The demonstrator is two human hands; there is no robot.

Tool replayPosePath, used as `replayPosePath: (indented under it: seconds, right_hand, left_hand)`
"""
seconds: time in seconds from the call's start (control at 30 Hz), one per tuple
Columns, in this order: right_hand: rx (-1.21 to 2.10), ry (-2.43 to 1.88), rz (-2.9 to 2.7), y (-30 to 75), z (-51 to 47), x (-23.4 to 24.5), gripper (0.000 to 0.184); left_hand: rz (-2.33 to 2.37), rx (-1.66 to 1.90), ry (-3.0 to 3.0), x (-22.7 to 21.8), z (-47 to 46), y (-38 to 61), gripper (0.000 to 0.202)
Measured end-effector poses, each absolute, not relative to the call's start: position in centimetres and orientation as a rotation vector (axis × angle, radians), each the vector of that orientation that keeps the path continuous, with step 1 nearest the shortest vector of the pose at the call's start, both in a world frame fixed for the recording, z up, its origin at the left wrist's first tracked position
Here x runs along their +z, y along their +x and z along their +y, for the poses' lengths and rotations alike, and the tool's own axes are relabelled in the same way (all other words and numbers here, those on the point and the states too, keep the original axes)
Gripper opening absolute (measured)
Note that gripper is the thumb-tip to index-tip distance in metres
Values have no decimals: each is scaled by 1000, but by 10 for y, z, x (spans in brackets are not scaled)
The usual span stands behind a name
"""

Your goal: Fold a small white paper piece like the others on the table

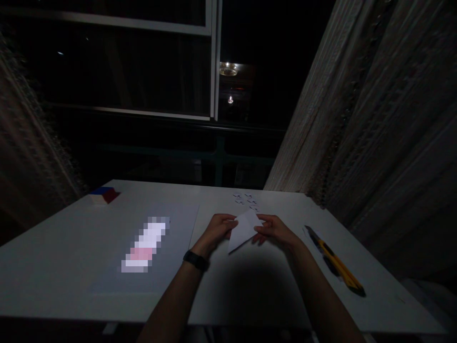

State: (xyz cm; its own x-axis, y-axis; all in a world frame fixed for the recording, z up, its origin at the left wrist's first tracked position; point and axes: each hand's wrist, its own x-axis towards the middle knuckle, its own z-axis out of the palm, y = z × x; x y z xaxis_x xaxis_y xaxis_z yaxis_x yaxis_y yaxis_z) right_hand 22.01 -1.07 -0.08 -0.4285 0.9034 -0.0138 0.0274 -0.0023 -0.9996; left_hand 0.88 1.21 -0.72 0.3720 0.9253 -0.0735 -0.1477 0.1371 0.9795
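two bare hands hold a piece of white paper just above a white table in a dim room beside a dark window. the left hand, a dark band on its wrist, pinches the paper's left edge, its fingers closed on it; the right hand grips the opposite edge, thumb on top, its other fingers partly hidden. the paper is tilted, one corner pointing toward the wearer. just beyond it, small marked pieces lie in short rows. a yellow and black utility knife rests to the right; a bright, pixelated rectangle lies to the left, and a blue, red and pale block sits near the far left edge.
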Motion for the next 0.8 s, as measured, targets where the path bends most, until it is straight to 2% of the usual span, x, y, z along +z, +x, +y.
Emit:
replayPosePath:
  seconds: [0.3, 0.5, 0.7, 0.8]
  right_hand:
    - [1573, -971, -1552, 222, -13, 2, 66]
    - [1584, -975, -1501, 222, -14, 2, 67]
    - [1624, -937, -1376, 223, -15, -2, 35]
    - [1648, -919, -1382, 220, -16, -3, 33]
  left_hand:
    - [851, 916, 1173, 2, 7, 6, 29]
    - [837, 915, 1112, 4, 7, 3, 39]
    - [772, 893, 1069, -1, 9, 2, 35]
    - [762, 936, 1053, -2, 10, 2, 37]
